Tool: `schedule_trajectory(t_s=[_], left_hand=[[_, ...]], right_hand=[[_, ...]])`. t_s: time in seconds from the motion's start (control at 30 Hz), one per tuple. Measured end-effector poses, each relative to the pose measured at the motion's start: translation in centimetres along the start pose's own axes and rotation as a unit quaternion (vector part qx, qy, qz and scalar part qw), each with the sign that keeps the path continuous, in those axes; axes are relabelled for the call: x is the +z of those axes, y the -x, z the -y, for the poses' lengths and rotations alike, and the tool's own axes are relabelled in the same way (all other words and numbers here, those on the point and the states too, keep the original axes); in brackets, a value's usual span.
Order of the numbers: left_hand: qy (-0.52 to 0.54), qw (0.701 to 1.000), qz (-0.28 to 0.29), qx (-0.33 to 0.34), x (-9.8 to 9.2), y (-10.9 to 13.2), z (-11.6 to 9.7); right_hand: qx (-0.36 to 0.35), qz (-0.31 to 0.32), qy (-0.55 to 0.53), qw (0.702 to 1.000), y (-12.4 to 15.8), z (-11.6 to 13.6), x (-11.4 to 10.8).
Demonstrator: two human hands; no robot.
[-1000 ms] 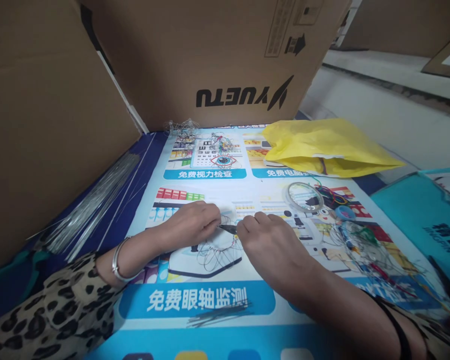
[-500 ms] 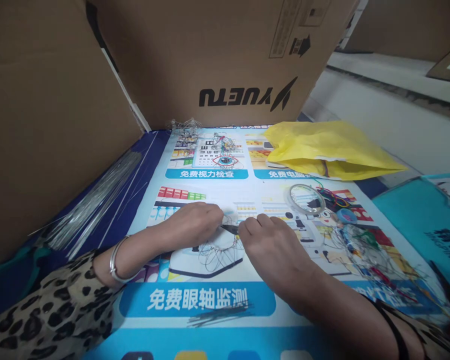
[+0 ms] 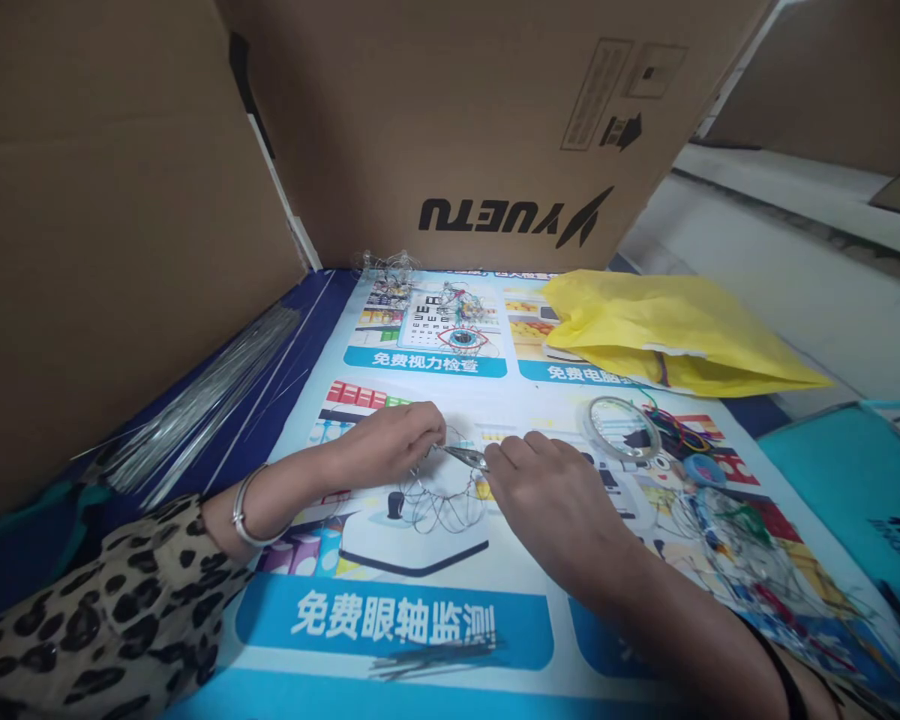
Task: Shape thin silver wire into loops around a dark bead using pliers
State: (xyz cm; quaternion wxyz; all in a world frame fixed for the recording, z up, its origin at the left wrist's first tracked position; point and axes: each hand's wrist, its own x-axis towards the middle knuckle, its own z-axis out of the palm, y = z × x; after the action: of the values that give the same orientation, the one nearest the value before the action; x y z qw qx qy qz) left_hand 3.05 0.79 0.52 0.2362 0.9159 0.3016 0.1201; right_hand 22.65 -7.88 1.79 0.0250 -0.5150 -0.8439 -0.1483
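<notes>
A coil of thin wire loops [image 3: 441, 498] lies on a printed poster [image 3: 390, 620] between my hands. My left hand [image 3: 386, 445] is closed in a pinch on the top of the wire coil. It wears a silver bangle and a leopard-print sleeve. My right hand [image 3: 551, 500] is closed round small metal pliers [image 3: 465, 457], whose tip points left and meets the wire at my left fingertips.
Large cardboard boxes [image 3: 457, 120] wall the back and left. A bundle of straight silver wires [image 3: 195, 405] lies at left, a yellow plastic bag [image 3: 667, 330] at back right, a clear tape roll [image 3: 619, 425] and coloured wire bits [image 3: 727, 510] at right, dark wire pieces [image 3: 435, 655] in front.
The view has shifted slightly. Both hands have lifted a little with the wire coil and pliers; they stay together on the same spot.
</notes>
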Motion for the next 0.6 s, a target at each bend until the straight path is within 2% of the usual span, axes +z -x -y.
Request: schedule_trajectory(t_s=[0.33,0.6], left_hand=[[0.019,0.997,-0.049,0.050,0.4,0.4,0.4],[-0.009,0.997,-0.047,0.052,0.4,0.4,0.0]], right_hand=[[-0.003,-0.021,-0.039,0.999,0.3,-0.7,0.5],[-0.016,-0.009,-0.088,0.996,0.2,-1.9,-0.4]])
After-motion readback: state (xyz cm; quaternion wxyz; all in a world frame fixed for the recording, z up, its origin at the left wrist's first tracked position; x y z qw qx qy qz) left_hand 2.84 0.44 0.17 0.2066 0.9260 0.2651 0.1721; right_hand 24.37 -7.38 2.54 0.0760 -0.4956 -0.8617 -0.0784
